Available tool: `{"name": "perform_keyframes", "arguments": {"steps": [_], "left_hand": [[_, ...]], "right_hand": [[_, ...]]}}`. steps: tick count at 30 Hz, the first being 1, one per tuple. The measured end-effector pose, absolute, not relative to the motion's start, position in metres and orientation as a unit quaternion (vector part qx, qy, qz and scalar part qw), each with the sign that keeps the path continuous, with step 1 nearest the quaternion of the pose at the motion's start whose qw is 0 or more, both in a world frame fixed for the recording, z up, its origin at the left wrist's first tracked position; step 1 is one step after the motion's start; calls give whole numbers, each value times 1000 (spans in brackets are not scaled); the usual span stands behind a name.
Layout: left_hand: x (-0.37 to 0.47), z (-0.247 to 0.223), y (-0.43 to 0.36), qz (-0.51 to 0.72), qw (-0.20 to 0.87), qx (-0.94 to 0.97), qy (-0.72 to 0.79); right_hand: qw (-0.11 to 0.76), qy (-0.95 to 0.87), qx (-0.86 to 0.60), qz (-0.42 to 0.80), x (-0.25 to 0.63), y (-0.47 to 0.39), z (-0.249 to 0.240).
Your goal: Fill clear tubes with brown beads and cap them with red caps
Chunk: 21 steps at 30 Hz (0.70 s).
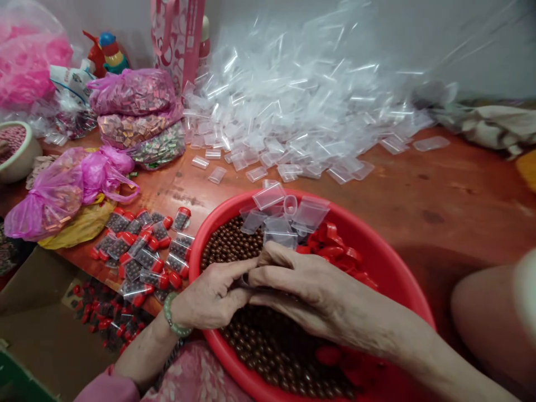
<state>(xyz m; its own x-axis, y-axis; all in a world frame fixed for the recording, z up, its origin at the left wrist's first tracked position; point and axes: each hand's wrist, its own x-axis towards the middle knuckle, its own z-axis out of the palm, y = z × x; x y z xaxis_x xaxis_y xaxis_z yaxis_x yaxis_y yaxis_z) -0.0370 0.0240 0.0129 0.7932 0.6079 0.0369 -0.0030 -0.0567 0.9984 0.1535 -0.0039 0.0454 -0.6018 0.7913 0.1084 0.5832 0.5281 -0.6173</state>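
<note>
Over a red plastic basin [402,262], my left hand [207,296] and my right hand [293,285] meet, fingers closed around a small plastic container [246,278]. Only its dark, rounded end shows between the fingertips; the rest is hidden. A green bead bracelet circles my left wrist. Brown chocolate-like balls [230,243] fill much of the basin below both hands. Several clear empty containers [280,231] lie at its far side, just beyond my right hand. Red caps [335,248] are heaped in its right part, partly behind my right forearm.
A big pile of clear containers [293,111] covers the back of the wooden table [419,190]. Filled red-capped containers [146,245] lie left of the basin, more in a cardboard box [37,318] below. Pink bags of packets [134,111] and a white bowl [20,156] stand farther left.
</note>
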Motion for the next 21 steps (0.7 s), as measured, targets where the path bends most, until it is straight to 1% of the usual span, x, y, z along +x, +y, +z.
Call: {"name": "perform_keyframes", "arguments": {"steps": [5, 9, 11, 13, 15, 19, 21], "left_hand": [[-36, 10, 27, 220, 684, 641, 268], [-33, 8, 27, 230, 675, 623, 320], [-32, 8, 27, 251, 676, 592, 360], [-31, 8, 27, 274, 690, 555, 375], [-31, 8, 27, 294, 703, 532, 369], [-30, 9, 27, 307, 703, 530, 362], [-29, 10, 27, 300, 695, 543, 364]], "right_hand": [[259, -813, -411, 321, 158, -2, 42], [242, -763, -465, 377, 173, -4, 40], [238, -742, -513, 358, 185, -7, 38], [227, -739, -559, 300, 198, -14, 34], [172, -756, -587, 236, 207, -25, 26], [21, -791, -604, 96, 206, -44, 3], [-23, -787, -615, 44, 199, -47, -8]]}}
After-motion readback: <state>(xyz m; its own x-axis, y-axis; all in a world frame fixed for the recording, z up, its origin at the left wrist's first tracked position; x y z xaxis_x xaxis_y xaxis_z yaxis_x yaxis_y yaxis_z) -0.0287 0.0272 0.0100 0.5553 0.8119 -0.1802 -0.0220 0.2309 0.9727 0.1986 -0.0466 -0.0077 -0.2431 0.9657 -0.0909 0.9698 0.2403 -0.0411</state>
